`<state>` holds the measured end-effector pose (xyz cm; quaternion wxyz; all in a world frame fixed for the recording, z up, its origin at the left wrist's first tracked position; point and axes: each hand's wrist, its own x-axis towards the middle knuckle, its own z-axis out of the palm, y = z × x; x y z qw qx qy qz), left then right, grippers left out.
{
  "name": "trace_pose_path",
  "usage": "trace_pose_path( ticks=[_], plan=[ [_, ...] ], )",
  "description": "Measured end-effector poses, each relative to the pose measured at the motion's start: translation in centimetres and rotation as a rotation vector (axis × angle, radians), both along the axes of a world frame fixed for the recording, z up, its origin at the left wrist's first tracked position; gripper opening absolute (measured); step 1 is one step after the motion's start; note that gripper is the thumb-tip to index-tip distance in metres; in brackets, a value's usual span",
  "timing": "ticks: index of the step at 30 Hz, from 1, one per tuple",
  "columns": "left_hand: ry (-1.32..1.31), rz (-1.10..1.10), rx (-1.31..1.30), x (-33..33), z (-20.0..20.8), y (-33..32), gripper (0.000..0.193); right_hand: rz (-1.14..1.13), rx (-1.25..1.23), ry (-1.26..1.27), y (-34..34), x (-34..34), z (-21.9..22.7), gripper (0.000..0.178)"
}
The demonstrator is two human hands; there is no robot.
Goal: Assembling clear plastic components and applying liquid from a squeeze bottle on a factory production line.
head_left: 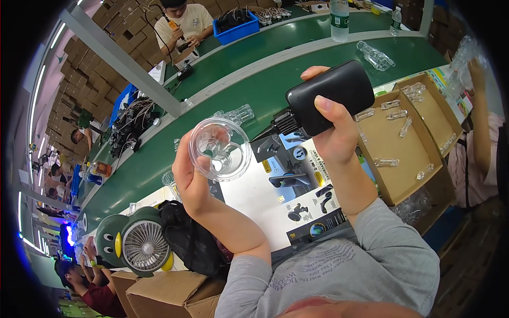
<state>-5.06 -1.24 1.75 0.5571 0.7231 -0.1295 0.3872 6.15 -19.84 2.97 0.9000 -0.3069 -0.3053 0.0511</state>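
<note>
My left hand is closed around a clear plastic part with a wide round rim, raised above the worktop. My right hand grips a black squeeze bottle, tipped on its side. The bottle's thin pointed nozzle points left toward the clear part and ends close to its rim; whether they touch I cannot tell. Beyond my left hand, another clear plastic piece lies on the green table. Printed sheets with product pictures lie beneath both hands.
To the right, a shallow cardboard box holds several small clear tubes. A green penguin-shaped fan and a black bag sit at left. Bottles stand at the far edge. Across the table, a person holds an orange tool near a blue bin.
</note>
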Motion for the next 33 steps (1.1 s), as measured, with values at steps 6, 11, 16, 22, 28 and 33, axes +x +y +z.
trace_pose_path(
  ticks=[6,11,16,22,28,33],
  plan=[
    [0.051,-0.052,-0.038,-0.1,0.0,0.1,0.049,0.031,-0.002,-0.008,-0.1,0.2,-0.1,0.038],
    [0.042,-0.093,-0.021,-0.1,0.0,0.1,0.051,0.043,-0.009,0.005,-0.2,0.2,-0.1,0.038],
    [0.067,-0.104,-0.098,-0.3,-0.1,-0.1,0.052,0.051,-0.017,0.005,-0.2,0.1,0.0,0.039],
    [0.037,-0.190,-0.294,-0.1,-0.2,-0.9,0.046,0.058,-0.001,-0.011,-0.1,0.2,-0.1,0.039],
    [0.001,-0.196,-0.381,0.0,0.0,-1.7,0.045,0.058,-0.048,-0.028,-0.2,0.2,0.0,0.040],
    [0.033,-0.263,-0.436,0.0,-0.4,-1.4,0.045,0.080,-0.069,-0.017,-0.2,0.1,0.0,0.041]
  ],
)
